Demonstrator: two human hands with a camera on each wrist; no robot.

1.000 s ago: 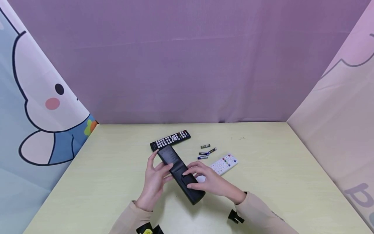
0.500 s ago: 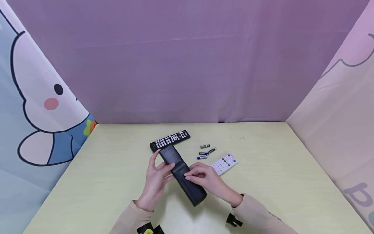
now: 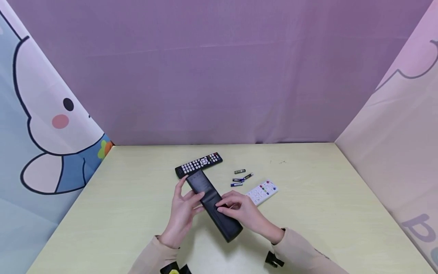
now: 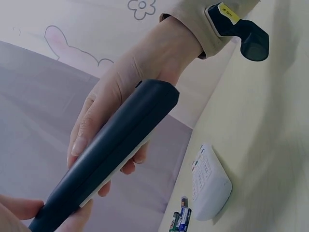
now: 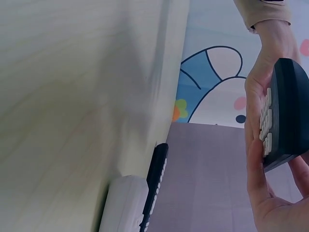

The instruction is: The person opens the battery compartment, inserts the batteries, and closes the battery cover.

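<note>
A black remote control (image 3: 219,220) is held above the table, its back with the battery cover turned up in the head view. My left hand (image 3: 181,217) grips its upper part, thumb on the back and fingers along the far edge and underside. My right hand (image 3: 244,211) holds it lower down, thumb and forefinger close together on the battery cover, other fingers curled. White buttons (image 5: 267,123) show on the remote's underside in the right wrist view. The fingertips hide part of the cover, so whether it is fully seated cannot be told.
Behind the held remote lies a second black remote (image 3: 199,164) with white buttons. A white remote (image 3: 263,192) lies to the right, partly behind my right hand. Several small batteries (image 3: 237,184) are scattered between them. A purple cloth wall (image 3: 219,76) stands at the table's far edge.
My right thumb and forefinger have drawn together on the cover, where a raised edge showed a second ago and the back now looks flat. The remote has shifted slightly right.
</note>
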